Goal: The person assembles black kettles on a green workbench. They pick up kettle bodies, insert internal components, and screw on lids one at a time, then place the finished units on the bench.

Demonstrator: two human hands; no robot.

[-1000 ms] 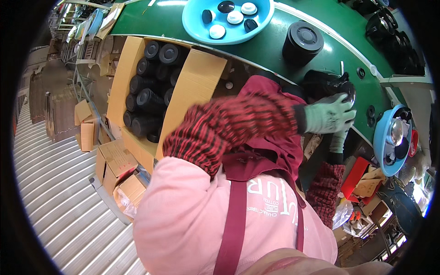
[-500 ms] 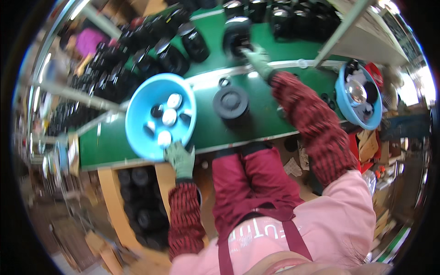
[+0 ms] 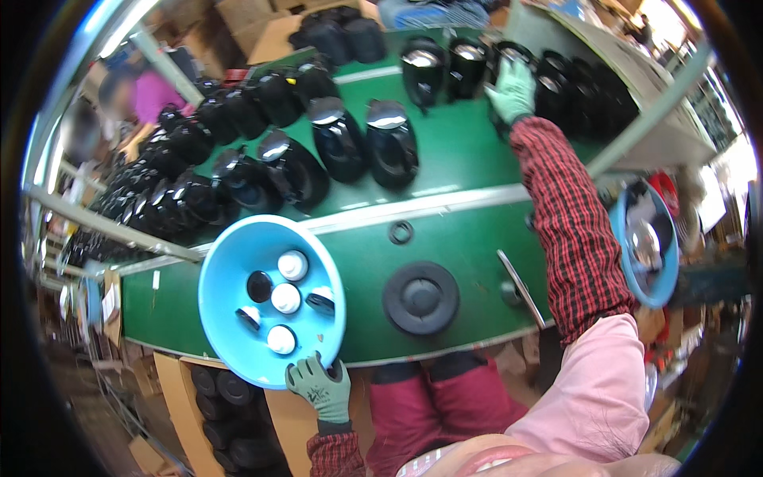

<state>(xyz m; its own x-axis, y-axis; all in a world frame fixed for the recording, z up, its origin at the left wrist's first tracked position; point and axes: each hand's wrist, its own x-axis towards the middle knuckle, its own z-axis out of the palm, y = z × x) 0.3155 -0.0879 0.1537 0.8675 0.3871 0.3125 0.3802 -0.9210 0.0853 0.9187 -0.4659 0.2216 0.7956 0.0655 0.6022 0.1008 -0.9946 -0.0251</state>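
Observation:
My left hand [image 3: 320,387], in a green-grey glove, has its fingers hooked over the near rim of a light blue basin [image 3: 208,306]. Inside the basin lie several round caps, some white [image 3: 286,298] and some black [image 3: 259,286]. At the back, my gloved right hand [image 3: 514,89] reaches far out, its fingers spread over the top of a glossy black jug-like housing [image 3: 498,119] in a row of similar ones. Whether the fingers grip it is not plain. A black round lidded part [image 3: 421,297] stands in front of me, touched by neither hand.
Rows of black housings with silvery tops [image 3: 391,147] fill the back and left of the green bench [image 3: 358,262]. A black ring [image 3: 400,232] and a thin metal strip [image 3: 522,288] lie on it. Another blue basin [image 3: 666,292] stands right; a person [image 3: 155,95] is far left.
My right hand has left the housing at back centre, which now stands beside another, and moved right to a different one. My left hand stays at the basin rim. The view has shifted.

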